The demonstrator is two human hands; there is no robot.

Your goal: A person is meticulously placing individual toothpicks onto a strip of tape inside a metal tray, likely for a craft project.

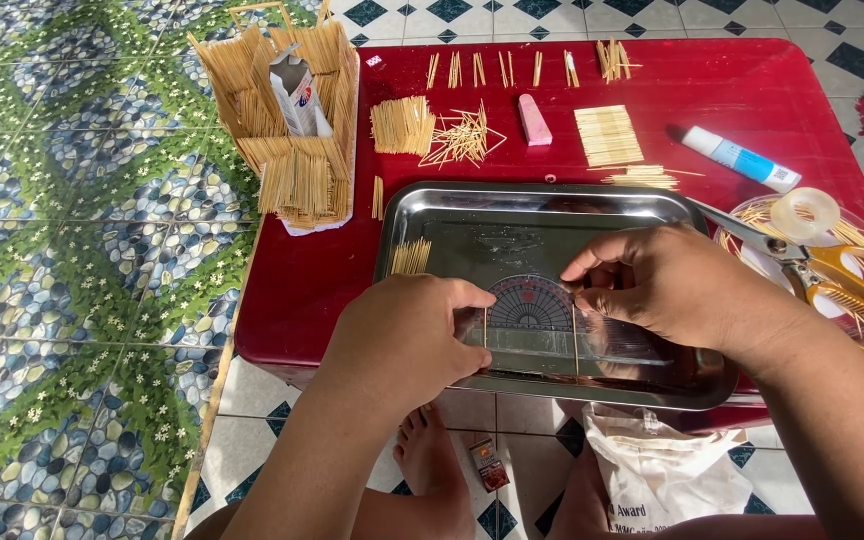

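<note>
The protractor [530,305] lies in the steel tray [542,200] at the counter's [312,270] near edge, the left hand [407,340] pinching one upright stick [485,328], the right hand [667,285] pinching another [576,338], apparently mid-alignment, so the next adjustment needs steady fingers.

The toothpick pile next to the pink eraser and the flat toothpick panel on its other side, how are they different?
The loose toothpick pile is scattered, sticks crossing at all angles; the flat toothpick panel has sticks side by side in a neat rectangle. The pile's outline is ragged, the panel's edges straight. Both lie on the red table, beside the pink eraser.
</note>
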